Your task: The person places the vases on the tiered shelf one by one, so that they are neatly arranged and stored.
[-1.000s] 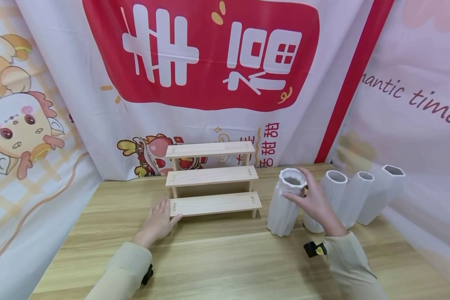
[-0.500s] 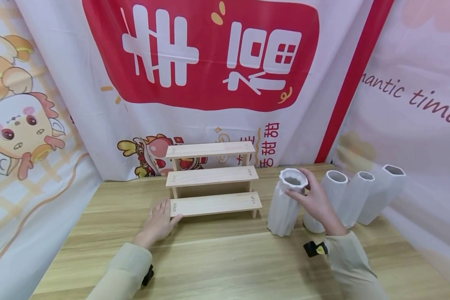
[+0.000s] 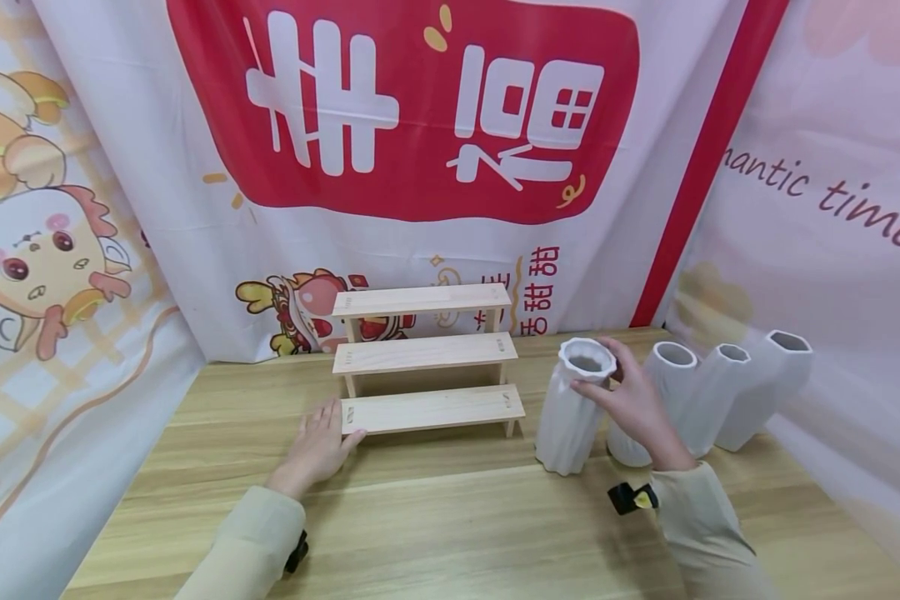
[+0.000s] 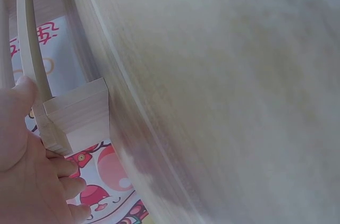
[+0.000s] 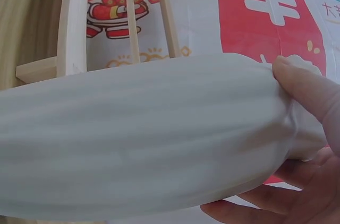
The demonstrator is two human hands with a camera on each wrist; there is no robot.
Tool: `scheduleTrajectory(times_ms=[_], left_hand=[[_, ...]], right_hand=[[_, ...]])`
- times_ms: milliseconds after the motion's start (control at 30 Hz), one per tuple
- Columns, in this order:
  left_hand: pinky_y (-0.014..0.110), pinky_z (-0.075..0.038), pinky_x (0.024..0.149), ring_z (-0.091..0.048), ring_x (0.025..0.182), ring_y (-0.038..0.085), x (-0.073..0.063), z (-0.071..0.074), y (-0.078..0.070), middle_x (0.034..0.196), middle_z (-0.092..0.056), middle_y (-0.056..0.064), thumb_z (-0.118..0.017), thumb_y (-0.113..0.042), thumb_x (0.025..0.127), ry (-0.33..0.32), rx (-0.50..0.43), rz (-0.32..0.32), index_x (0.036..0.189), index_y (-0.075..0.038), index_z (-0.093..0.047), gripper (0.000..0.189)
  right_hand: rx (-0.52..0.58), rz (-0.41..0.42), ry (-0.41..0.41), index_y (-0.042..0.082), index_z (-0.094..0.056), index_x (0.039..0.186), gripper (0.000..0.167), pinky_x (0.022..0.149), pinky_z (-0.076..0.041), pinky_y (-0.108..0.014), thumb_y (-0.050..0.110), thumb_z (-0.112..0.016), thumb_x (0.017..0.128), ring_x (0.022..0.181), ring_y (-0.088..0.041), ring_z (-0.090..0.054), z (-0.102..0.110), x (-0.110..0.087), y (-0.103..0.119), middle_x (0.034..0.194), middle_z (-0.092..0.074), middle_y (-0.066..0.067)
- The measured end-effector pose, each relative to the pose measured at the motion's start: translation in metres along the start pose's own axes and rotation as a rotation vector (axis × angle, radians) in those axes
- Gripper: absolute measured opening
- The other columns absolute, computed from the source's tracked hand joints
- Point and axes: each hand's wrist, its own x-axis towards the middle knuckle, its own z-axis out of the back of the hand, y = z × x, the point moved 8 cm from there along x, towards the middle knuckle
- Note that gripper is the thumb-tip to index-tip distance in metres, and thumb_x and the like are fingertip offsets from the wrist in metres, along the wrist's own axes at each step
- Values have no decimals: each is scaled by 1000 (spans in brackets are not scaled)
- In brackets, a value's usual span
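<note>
My right hand (image 3: 637, 408) holds a white fluted vase (image 3: 568, 425) by its neck, just below the scalloped rim. In the right wrist view, the thumb lies across the near side of the neck and the fingers (image 5: 271, 197) reach round its other side. The vase stands nearly upright, mouth up, to the right of a three-tier wooden display stand (image 3: 431, 408). At the left end of the stand's lowest shelf rests my left hand (image 3: 315, 446). Its fingers lie extended along that end, and the thumb touches the shelf's front edge.
Three more white vases stand close together at the right: a round-mouthed one (image 3: 671, 379) partly behind my right hand, a slim faceted one (image 3: 708, 400) and a wide angular one (image 3: 768, 392). Printed cloth (image 3: 435, 212) hangs behind and on both sides of the wooden table (image 3: 420, 533).
The fluted vase and my right hand have shifted very slightly to the right. My left hand and the stand keep their places.
</note>
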Motion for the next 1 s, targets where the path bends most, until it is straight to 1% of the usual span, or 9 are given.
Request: scheduleTrajectory(times_ms=[267, 600, 733, 867, 1000], left_hand=[[58, -2, 105, -10, 132, 47, 0, -1, 1, 144, -10, 34, -39, -39, 98, 7, -2, 7, 139, 16, -9, 75], [58, -3, 105, -11, 131, 47, 1, -1, 0, 143, -12, 34, -40, -38, 98, 2, 8, -3, 139, 17, -10, 74], [59, -3, 105, -11, 131, 47, 1, -1, 1, 143, -12, 35, -40, -37, 98, 1, 9, -3, 138, 18, -11, 74], [59, -3, 105, -12, 131, 47, 1, -1, 0, 143, -13, 35, -40, -37, 98, -1, 13, -2, 138, 18, -11, 74], [59, -3, 105, -12, 131, 47, 0, -1, 0, 143, -13, 35, -40, -37, 98, -4, 12, -6, 138, 18, -12, 73]], right_hand=[[49, 21, -3, 2, -38, 133, 70, 91, -42, -51, 22, -76, 77, 113, -38, -47, 4, 2, 9, 123, -49, -19], [-16, 52, -30, 5, -43, 131, 68, 88, -44, -52, 31, -75, 77, 108, -37, -51, 12, 7, 24, 119, -53, -17], [-21, 66, -41, 4, -45, 129, 68, 86, -45, -50, 32, -76, 76, 106, -35, -53, 13, 10, 30, 117, -55, -16], [-20, 72, -39, 6, -45, 129, 69, 87, -45, -48, 33, -77, 75, 107, -33, -53, 12, 13, 36, 118, -55, -14], [-41, 69, -26, 10, -45, 130, 72, 83, -49, -48, 39, -77, 73, 109, -32, -53, 10, 15, 45, 120, -54, -12]])
